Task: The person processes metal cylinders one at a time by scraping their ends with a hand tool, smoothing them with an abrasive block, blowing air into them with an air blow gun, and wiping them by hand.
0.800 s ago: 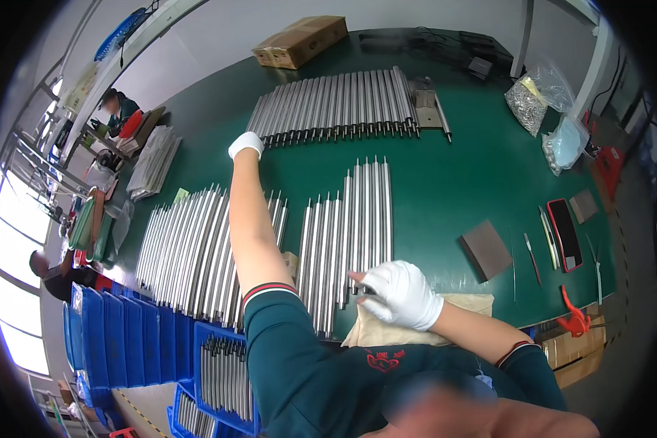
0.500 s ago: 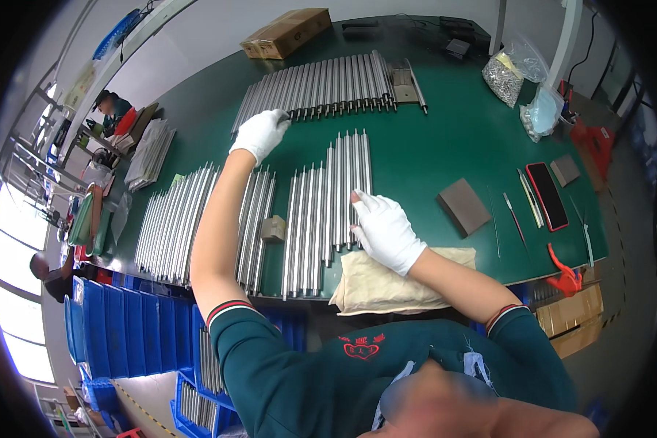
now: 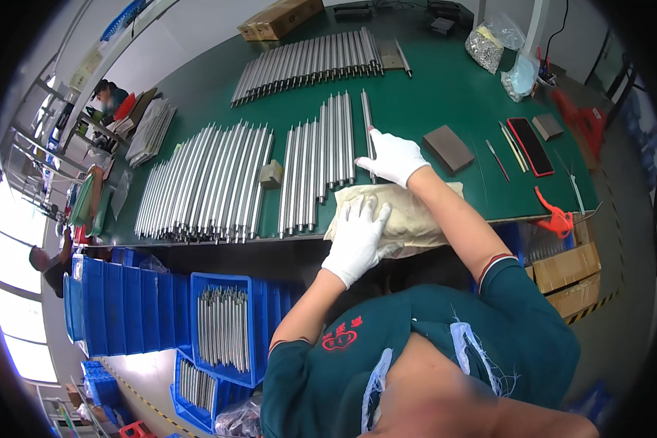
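My right hand (image 3: 396, 158), in a white glove, has its thumb and fingers on a slim metal rod (image 3: 366, 117). This rod lies apart, just right of a group of similar rods (image 3: 316, 160) laid side by side. My left hand (image 3: 358, 237), also gloved in white, rests with fingers stretched out on a folded cream cloth (image 3: 409, 215) at the table's near edge. Left of the group, a small tan block (image 3: 271, 175) sits beside a larger set of shiny rods (image 3: 201, 182). Another row of rods (image 3: 306, 62), with darker ends, lies farther back.
On the green table (image 3: 431, 87) are a brown block (image 3: 448, 149), a red-edged phone (image 3: 531, 146), thin tools and an orange-handled tool (image 3: 555, 213). Bags of small parts (image 3: 484, 50) stand back right. Blue bins (image 3: 223, 328) with rods sit below left. Other people are at left.
My left hand has come back from the far row of rods to the cloth. A rod now lies apart from the group at my right hand, which has moved right. The view has shifted.
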The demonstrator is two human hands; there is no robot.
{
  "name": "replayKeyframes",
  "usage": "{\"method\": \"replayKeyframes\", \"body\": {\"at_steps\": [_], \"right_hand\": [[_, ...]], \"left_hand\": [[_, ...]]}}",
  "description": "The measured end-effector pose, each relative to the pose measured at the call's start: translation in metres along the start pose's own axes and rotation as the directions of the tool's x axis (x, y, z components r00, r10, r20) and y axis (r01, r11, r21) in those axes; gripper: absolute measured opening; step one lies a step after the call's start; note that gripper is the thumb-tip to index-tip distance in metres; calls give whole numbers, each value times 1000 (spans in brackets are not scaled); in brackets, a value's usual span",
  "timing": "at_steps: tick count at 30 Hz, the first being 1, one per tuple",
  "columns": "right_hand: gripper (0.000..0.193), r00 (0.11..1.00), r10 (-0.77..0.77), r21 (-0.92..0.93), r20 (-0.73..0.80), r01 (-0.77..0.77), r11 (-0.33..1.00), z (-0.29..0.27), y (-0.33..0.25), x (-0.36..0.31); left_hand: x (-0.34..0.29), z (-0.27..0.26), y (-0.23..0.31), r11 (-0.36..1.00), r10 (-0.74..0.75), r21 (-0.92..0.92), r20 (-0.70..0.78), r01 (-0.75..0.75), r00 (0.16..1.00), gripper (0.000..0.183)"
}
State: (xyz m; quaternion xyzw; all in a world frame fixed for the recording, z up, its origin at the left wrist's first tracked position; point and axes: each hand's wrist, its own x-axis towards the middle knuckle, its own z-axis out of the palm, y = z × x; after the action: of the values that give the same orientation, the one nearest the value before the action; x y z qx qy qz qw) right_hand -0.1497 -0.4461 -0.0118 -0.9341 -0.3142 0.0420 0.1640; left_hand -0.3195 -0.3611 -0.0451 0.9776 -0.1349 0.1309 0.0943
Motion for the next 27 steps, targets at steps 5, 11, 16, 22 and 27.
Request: {"method": "replayKeyframes", "body": {"at_steps": [5, 11, 16, 22, 27], "right_hand": [[63, 993, 22, -25, 118, -19, 999, 9, 19, 34], [16, 906, 149, 865, 397, -315, -390, -9, 34, 29], [22, 990, -88, 926, 106, -131, -355, -44, 33, -52], [38, 988, -113, 953, 108, -135, -272, -4, 32, -186], [38, 975, -70, 939, 213, -224, -261, 80, 33, -242]], "left_hand": [[3, 10, 2, 999, 11, 36, 10, -11, 1000, 71], [9, 24, 5, 983, -90, 161, 8, 88, 996, 80], [9, 23, 5, 988, -86, 125, -49, 91, 995, 79], [12, 2, 5, 995, -29, 99, 17, 28, 999, 82], [24, -46, 7, 671, -247, -734, -82, 109, 966, 30]]}}
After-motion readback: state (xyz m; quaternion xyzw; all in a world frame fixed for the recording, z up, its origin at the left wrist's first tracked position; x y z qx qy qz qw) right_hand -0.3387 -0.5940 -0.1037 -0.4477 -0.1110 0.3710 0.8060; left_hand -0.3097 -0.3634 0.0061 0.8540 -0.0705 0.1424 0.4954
